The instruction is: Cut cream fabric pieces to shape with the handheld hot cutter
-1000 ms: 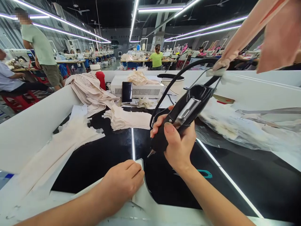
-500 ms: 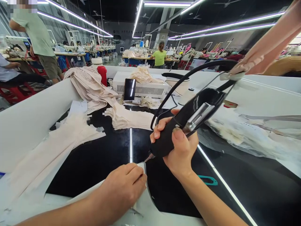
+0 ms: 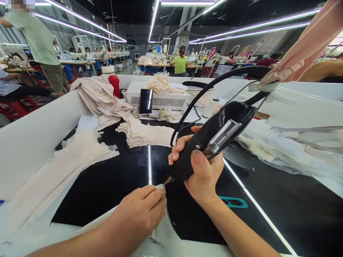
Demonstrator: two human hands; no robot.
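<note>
At far left we see pale fabric (image 3: 61, 171) lying on white paper (image 3: 86, 123), whose dark markings are too small for us to read. Our left hand (image 3: 142, 212) has its fingers curled down on a white piece (image 3: 160, 186), the end poking out past them. Just beside that end is the metal tip (image 3: 168, 181) of the black handheld tool (image 3: 214, 136), tilted above the dark tabletop (image 3: 107, 189), with our right hand (image 3: 205, 173) wrapped firmly around it. Farther right lies a teal piece (image 3: 237, 202), partly behind our forearm.
</note>
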